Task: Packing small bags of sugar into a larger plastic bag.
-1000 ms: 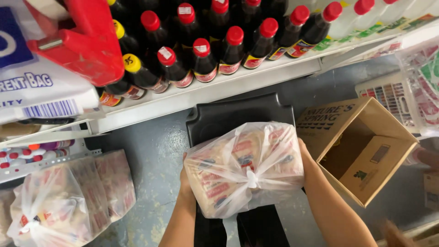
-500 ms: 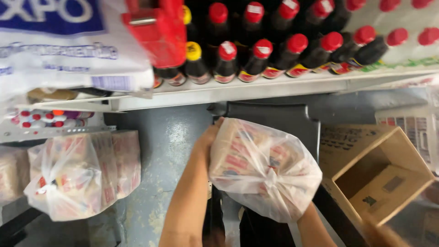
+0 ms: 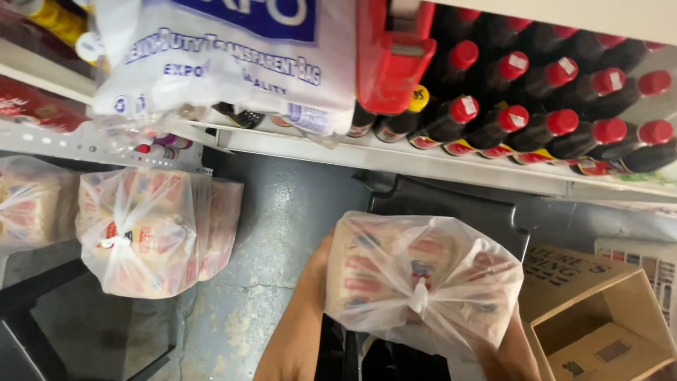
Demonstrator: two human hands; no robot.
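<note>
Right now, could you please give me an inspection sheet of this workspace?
Surface: grey concrete floor, worn patches.
Job's things: tied clear plastic bag of packets, held above a black seat.
Clutter: more tied bags at left; open cardboard box at right.
Grips: left hand and right hand press the bag's sides.
Cables: nothing seen.
Surroundings: white shelf of red-capped dark bottles; pack of plastic bags.

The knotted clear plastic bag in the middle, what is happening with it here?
A person holds the knotted clear plastic bag of red-and-white packets between both hands, left hand and right hand, above a black stool. Similar tied bags sit at the left, below a white shelf of dark red-capped bottles. An open cardboard box stands at the right.
</note>
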